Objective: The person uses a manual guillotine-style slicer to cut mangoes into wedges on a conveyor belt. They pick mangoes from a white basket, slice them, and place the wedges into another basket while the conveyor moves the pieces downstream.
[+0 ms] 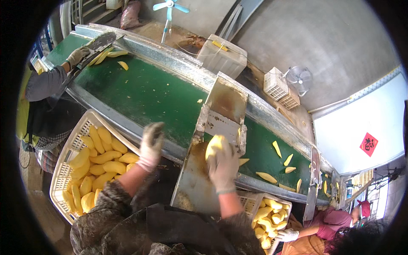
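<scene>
My right hand (223, 169), in a pale work glove and blurred, grips a peeled yellow root or fruit (215, 145) over a metal slicing chute (194, 178) that spans the green conveyor belt (143, 92). Gloved as well, my left hand (152, 142) hangs over the belt's near metal edge with its fingers partly spread and holds nothing. On my left stands a cream plastic crate (57, 172) full of whole peeled yellow pieces (105, 156). Cut yellow slices (266, 177) lie on the belt to the right of the chute.
At upper left a co-worker's gloved hand (78, 55) rests at another metal chute (98, 44) with slices beside it. A second co-worker's gloved hand (287, 235) touches a filled crate (274, 245) at lower right. Beyond the belt stand a large plastic bin (223, 57), stacked crates (274, 83) and fans (299, 79).
</scene>
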The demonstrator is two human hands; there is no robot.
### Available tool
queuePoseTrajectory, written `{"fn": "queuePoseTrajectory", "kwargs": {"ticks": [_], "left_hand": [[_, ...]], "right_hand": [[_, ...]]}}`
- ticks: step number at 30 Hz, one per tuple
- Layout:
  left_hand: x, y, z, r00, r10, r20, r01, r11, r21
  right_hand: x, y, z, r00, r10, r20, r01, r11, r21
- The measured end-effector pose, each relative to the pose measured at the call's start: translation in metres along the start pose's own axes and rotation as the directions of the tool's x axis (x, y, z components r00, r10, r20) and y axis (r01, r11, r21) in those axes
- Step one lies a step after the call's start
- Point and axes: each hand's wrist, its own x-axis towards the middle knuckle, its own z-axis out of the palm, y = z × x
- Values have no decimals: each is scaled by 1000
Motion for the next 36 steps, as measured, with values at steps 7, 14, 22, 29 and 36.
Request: {"fn": "queuePoseTrajectory", "kwargs": {"ticks": [7, 14, 22, 29, 36], "left_hand": [[-30, -50, -143, 947, -204, -247, 204, 979, -28], [-146, -4, -396, 665, -423, -616, 747, 413, 522], [-186, -52, -369, 459, -763, -455, 512, -191, 838], [-163, -57, -380, 511, -737, -442, 573, -91, 814], [-99, 48, -316, 615, -764, -197, 719, 645, -259]], "right_hand": [[80, 48, 78, 991, 43, -125, -53, 996, -77], [181, 86, 101, 969, 247, 14, -240, 952, -192], [221, 12, 115, 987, 99, 126, -151, 299, 942], [64, -24, 26, 990, -137, -18, 101, 625, 774], [-51, -28, -32, 994, -77, -80, 111, 687, 718]]}}
